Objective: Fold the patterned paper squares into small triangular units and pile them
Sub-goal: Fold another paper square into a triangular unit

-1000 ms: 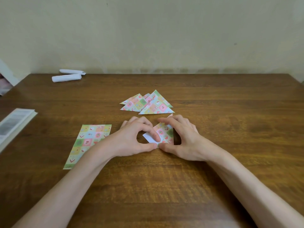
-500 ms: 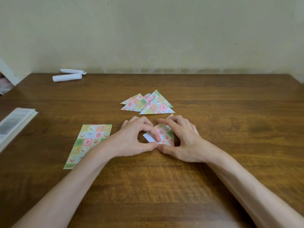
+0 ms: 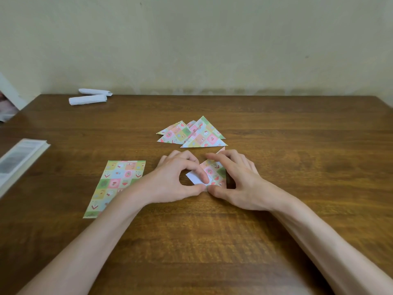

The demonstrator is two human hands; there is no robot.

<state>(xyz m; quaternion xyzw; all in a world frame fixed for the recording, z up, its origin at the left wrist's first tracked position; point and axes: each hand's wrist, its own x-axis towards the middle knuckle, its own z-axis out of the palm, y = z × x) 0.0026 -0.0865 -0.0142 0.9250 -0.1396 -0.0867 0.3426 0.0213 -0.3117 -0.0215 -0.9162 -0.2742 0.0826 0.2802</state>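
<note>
Nearest the camera, two bare forearms reach in over the brown wooden table (image 3: 212,248). The left hand (image 3: 176,177) and right hand (image 3: 240,182) meet at mid-table, thumbs nearly touching. Both work one half-folded paper (image 3: 213,172). The left forefinger and thumb curl in and pinch its near-left corner, where a white underside flap shows. The right thumb and forefinger curl round the right side and pin it to the wood. The paper lies on the table between the hands, pattern side mostly up, one tip poking out beyond the right knuckles. Judged step: setting a crease on this unit, not yet ready for piling. Handling, as a judgement: thin, light, limp stock that takes a sharp crease but slides easily on the smooth wood and could drift on a breath. It is best held at corners and edges with fingertips, one hand anchoring while the other runs the fold. A rough pull could tear or skew it. To the left, just beside the left wrist, lies a flat sheet (image 3: 117,184), unfolded; one sheet or several cannot be told. Just beyond the hands sits the pile of triangles (image 3: 195,134), overlapping loosely. At the far left edge is a booklet (image 3: 19,158). Near the back edge lie two white rolls (image 3: 88,100), below a pale wall (image 3: 191,39).
</note>
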